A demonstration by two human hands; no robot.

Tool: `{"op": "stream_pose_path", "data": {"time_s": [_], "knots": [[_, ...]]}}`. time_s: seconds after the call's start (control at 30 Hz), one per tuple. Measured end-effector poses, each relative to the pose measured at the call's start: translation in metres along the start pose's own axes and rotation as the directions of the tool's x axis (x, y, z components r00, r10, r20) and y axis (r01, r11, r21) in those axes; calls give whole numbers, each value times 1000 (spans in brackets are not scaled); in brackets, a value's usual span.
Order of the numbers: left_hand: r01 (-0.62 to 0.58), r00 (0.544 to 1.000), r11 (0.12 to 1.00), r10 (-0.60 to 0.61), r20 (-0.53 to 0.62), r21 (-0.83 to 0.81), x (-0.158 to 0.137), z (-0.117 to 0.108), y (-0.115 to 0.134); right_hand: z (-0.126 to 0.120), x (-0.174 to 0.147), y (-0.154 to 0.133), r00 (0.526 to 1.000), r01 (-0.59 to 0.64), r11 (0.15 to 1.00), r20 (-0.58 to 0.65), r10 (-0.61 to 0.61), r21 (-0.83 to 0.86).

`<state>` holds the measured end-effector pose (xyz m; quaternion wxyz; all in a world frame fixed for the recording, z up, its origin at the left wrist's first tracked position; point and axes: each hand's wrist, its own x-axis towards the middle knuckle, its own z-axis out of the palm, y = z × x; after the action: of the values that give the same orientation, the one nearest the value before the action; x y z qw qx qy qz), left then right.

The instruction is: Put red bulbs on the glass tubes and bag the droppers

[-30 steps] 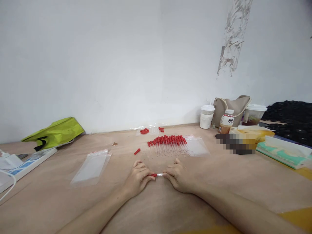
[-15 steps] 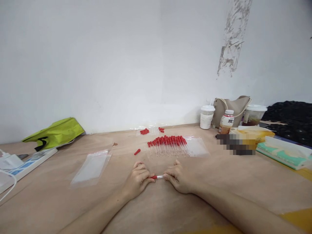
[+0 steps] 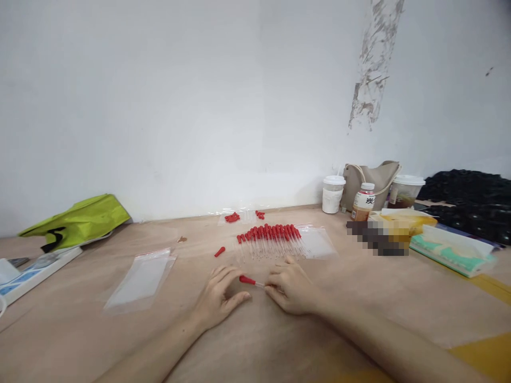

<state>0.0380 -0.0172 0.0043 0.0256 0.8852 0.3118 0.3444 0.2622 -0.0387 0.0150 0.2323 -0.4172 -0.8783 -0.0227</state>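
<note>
Droppers point(image 3: 275, 233) and bags point(image 3: 138, 282) on brown tabletop point(image 3: 257, 340).

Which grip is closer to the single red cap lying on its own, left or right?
Left. The left grip is on the near side of the lone red cap, not touching it; the right grip is farther off to the right, holding a clear tube.
</note>
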Motion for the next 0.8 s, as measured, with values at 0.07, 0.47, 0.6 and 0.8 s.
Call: {"op": "stream_pose_path", "data": {"time_s": [0.07,0.47,0.6,0.8], "knots": [[111,987,994,-109,-115,8,-1,1,-3,0,8,9,983,-183,978,-12,185,101],[370,929,929,-370,-21,-5,-1,7,-20,38,111,9,711,-682,714,-84,698,157],[389,921,921,-389,32,-26,-4,9,-24,56,126,6,687,-719,694,-104,719,51],[378,926,926,-377,34,-20,-4,10,-23,64,129,12,676,-732,681,-103,730,24]]}}
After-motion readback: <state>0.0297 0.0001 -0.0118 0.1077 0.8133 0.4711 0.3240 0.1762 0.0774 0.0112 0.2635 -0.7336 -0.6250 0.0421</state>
